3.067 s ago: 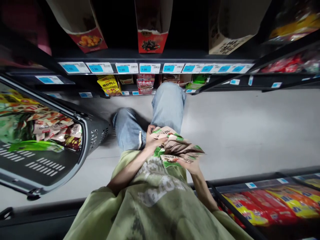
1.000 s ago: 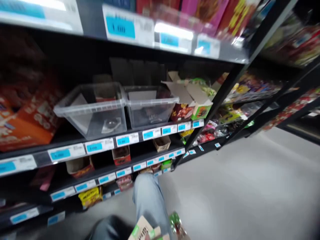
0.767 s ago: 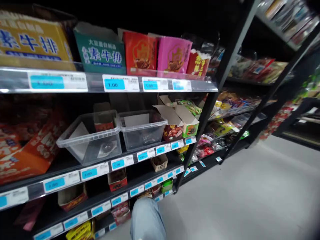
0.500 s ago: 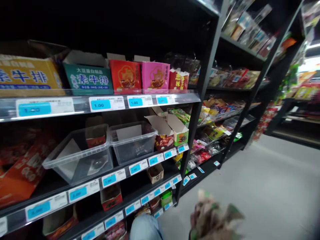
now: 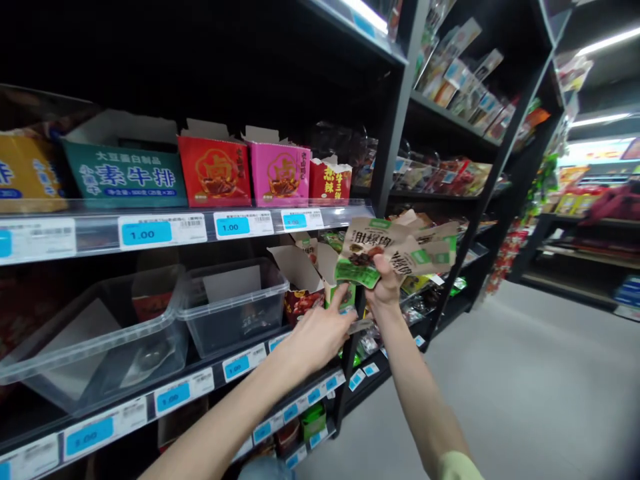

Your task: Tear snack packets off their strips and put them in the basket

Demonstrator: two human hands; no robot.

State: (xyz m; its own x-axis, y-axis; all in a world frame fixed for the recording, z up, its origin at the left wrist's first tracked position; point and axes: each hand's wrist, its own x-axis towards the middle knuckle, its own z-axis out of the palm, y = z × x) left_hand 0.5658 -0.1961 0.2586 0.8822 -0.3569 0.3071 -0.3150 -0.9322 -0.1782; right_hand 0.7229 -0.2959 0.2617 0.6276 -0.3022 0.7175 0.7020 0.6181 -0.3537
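My right hand (image 5: 385, 287) is closed round a fanned bunch of snack packets (image 5: 363, 250), beige and green with dark printed characters, raised in front of the shelf upright. My left hand (image 5: 320, 333) reaches to the small green carton (image 5: 341, 298) at the right end of the middle shelf. Its index finger is stretched out against the carton's front, and the other fingers bend near the price label below. Whether those fingers grip anything is not clear. Beside the carton stands an open dark-red carton (image 5: 303, 303) with raised white flaps.
Clear plastic tubs (image 5: 235, 307) stand left of the cartons. Teal (image 5: 125, 173), red (image 5: 215, 173) and pink (image 5: 280, 173) boxes line the shelf above. A black upright (image 5: 395, 127) divides the bays, and grey floor (image 5: 525, 393) lies at right.
Both hands and forearms have come into view. The packets have risen from a blurred bunch at the bottom to shelf height. The view has shifted, so the shelves sit farther left.
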